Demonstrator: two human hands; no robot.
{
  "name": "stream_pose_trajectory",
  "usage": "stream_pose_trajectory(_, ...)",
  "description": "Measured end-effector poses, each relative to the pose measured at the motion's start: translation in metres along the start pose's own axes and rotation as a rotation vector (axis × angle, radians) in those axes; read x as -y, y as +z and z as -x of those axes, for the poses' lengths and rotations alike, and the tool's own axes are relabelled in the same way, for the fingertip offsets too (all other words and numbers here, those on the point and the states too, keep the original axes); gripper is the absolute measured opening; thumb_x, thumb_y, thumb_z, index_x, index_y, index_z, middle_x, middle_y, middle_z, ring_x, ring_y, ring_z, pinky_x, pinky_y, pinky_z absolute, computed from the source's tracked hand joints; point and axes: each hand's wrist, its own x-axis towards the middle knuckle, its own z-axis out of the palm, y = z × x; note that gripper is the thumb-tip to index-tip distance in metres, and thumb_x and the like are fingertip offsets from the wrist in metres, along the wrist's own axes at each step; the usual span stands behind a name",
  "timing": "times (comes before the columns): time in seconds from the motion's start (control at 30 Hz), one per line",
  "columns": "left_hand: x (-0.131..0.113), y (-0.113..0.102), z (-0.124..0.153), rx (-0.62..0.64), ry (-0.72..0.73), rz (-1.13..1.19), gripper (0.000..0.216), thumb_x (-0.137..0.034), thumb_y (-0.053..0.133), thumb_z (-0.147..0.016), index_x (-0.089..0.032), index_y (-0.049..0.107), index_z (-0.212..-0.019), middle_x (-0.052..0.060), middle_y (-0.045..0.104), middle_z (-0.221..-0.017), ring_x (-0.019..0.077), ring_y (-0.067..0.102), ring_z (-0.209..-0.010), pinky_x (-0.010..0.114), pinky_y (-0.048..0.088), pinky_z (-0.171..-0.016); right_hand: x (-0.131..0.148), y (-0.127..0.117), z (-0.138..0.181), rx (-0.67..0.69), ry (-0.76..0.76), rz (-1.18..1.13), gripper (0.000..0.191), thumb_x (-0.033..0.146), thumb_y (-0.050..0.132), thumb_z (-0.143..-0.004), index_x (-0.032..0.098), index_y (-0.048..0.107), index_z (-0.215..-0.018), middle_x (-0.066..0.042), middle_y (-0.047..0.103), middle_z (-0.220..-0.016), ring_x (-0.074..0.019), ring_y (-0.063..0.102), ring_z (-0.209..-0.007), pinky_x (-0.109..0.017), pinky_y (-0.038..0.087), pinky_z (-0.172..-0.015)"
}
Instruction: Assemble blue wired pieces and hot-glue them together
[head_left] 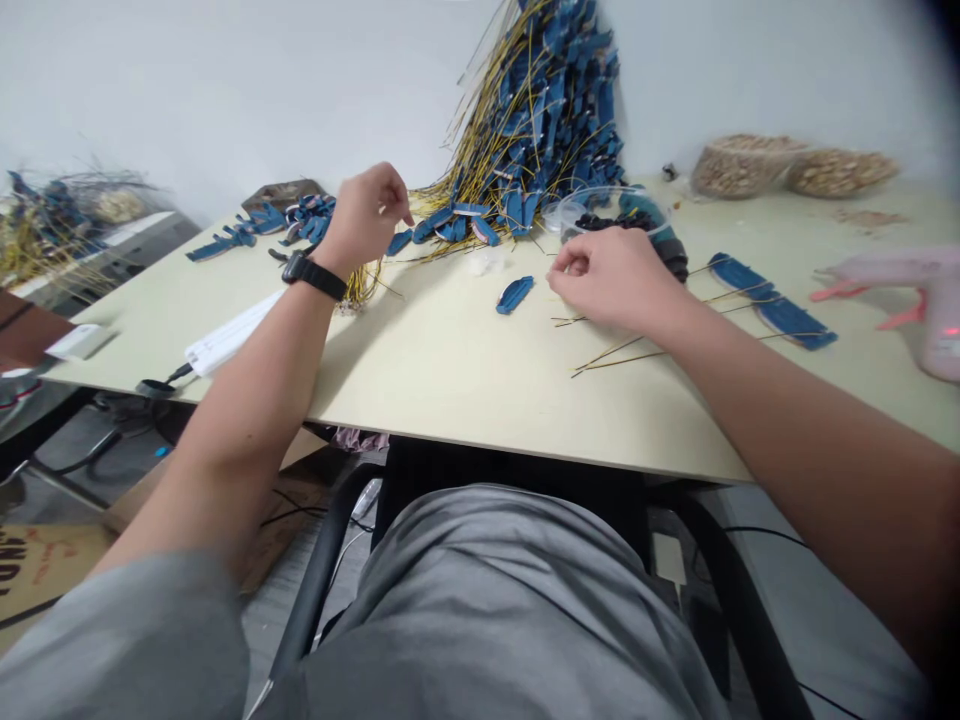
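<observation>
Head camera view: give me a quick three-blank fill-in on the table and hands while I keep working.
The left hand has a black ____ on its wrist. A blue leaf-shaped piece lies on the table between the two ____. The loose yellow wires lie nearest the ____ hand.
Missing words: watch; hands; right.

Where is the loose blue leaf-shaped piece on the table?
In the head view, the blue piece lies on the pale table between the left hand and right hand.

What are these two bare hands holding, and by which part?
The left hand shows nothing held. The right hand has its fingertips pressed together near a flat blue leaf-shaped piece, but whether they grip anything thin cannot be told.
</observation>
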Motion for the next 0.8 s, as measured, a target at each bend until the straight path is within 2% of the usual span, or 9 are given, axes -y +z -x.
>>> stream_pose_trajectory(0.07,-0.018,0.004,0.003,-0.031,0.047,0.073,0.027,-0.051,0.088,-0.112,-0.029,0.074,-0.119,-0.009,0.090,-0.101,0.0154,0.073,-0.107,0.043,0.057,-0.113,0.001,0.002,0.001,0.014,-0.032,-0.012,0.022,0.012,0.079,-0.104,0.025,0.096,-0.109,-0.012,0.092,-0.117,-0.0381,0.086,-0.119,-0.051,0.066,-0.114)
stream_pose_trajectory(0.1,-0.027,0.008,0.005,-0.003,0.096,0.086,0.024,-0.048,0.088,-0.113,-0.028,0.078,-0.123,-0.007,0.091,-0.101,0.0166,0.075,-0.106,0.044,0.058,-0.113,0.003,0.003,0.001,0.022,-0.045,-0.016,0.024,0.011,0.078,-0.105,0.026,0.096,-0.110,-0.012,0.093,-0.121,-0.0382,0.087,-0.122,-0.050,0.066,-0.116)
stream_pose_trajectory(0.17,-0.043,0.022,0.011,0.123,0.207,0.076,0.022,-0.043,0.082,-0.115,-0.026,0.088,-0.128,-0.002,0.093,-0.104,0.0219,0.079,-0.107,0.047,0.059,-0.110,0.006,0.003,0.002,0.029,-0.053,-0.018,0.026,0.010,0.077,-0.104,0.026,0.097,-0.109,-0.012,0.095,-0.124,-0.0386,0.088,-0.124,-0.051,0.066,-0.119)
stream_pose_trajectory(0.23,-0.055,0.039,0.017,0.279,0.291,0.021,0.029,-0.035,0.075,-0.112,-0.028,0.096,-0.130,0.002,0.094,-0.104,0.0280,0.084,-0.107,0.049,0.061,-0.107,0.008,0.003,0.003,0.028,-0.053,-0.016,0.026,0.010,0.077,-0.103,0.026,0.097,-0.108,-0.012,0.095,-0.124,-0.0390,0.088,-0.125,-0.052,0.066,-0.120)
stream_pose_trajectory(0.3,-0.061,0.056,0.022,0.376,0.368,-0.042,0.039,-0.026,0.072,-0.104,-0.031,0.101,-0.130,0.003,0.094,-0.100,0.0312,0.087,-0.107,0.050,0.062,-0.107,0.007,0.003,0.002,0.033,-0.051,-0.017,0.025,0.011,0.076,-0.102,0.026,0.096,-0.106,-0.012,0.096,-0.124,-0.0391,0.088,-0.124,-0.052,0.066,-0.120)
stream_pose_trajectory(0.4,-0.057,0.071,0.025,0.398,0.442,-0.107,0.047,-0.017,0.071,-0.094,-0.035,0.105,-0.122,0.003,0.094,-0.097,0.0321,0.090,-0.106,0.050,0.064,-0.111,0.002,0.005,0.001,0.046,-0.047,-0.026,0.021,0.014,0.076,-0.102,0.027,0.093,-0.102,-0.013,0.095,-0.122,-0.0392,0.087,-0.122,-0.052,0.065,-0.118)
stream_pose_trajectory(0.47,-0.051,0.074,0.024,0.382,0.455,-0.116,0.048,-0.015,0.071,-0.091,-0.034,0.105,-0.119,0.003,0.094,-0.097,0.0320,0.090,-0.105,0.050,0.065,-0.111,-0.001,0.006,0.001,0.047,-0.039,-0.028,0.020,0.016,0.077,-0.102,0.028,0.093,-0.101,-0.013,0.093,-0.120,-0.0400,0.086,-0.121,-0.052,0.064,-0.116)
stream_pose_trajectory(0.63,-0.050,0.072,0.024,0.346,0.399,-0.029,0.045,-0.017,0.073,-0.096,-0.029,0.102,-0.127,0.004,0.097,-0.101,0.0296,0.091,-0.101,0.045,0.067,-0.104,0.002,0.007,0.000,0.043,-0.016,-0.025,0.019,0.022,0.079,-0.110,0.028,0.089,-0.095,-0.015,0.092,-0.113,-0.0398,0.084,-0.117,-0.051,0.063,-0.110)
stream_pose_trajectory(0.8,-0.063,0.074,0.029,0.339,0.275,0.090,0.014,-0.021,0.083,-0.098,-0.024,0.095,-0.102,0.003,0.095,-0.094,0.0249,0.088,-0.092,0.039,0.067,-0.102,0.016,0.018,-0.003,0.050,0.039,-0.010,0.032,0.033,0.078,-0.121,0.025,0.087,-0.091,-0.019,0.089,-0.101,-0.0403,0.085,-0.110,-0.051,0.063,-0.101)
